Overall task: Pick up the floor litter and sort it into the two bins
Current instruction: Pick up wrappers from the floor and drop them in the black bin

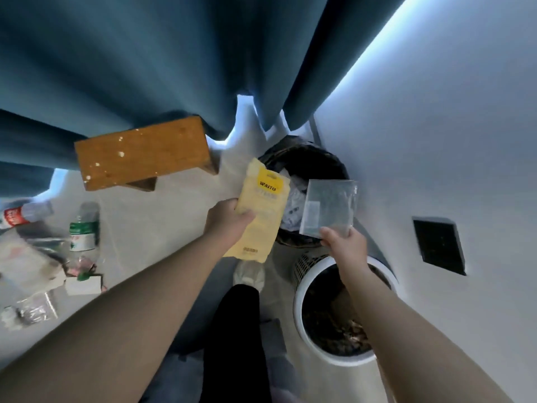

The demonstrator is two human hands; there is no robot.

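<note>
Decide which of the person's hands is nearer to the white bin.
Right. The right hand, holding a clear plastic packet, hangs just beyond the white bin. The left hand, holding a yellow packet, is farther left.

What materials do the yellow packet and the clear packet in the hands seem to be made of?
Yellow packet, in the left hand: probably matte paper or thin card; it looks opaque, flat and printed. Clear packet, in the right hand: likely thin glossy plastic film; it is see-through with grey reflections.
</note>
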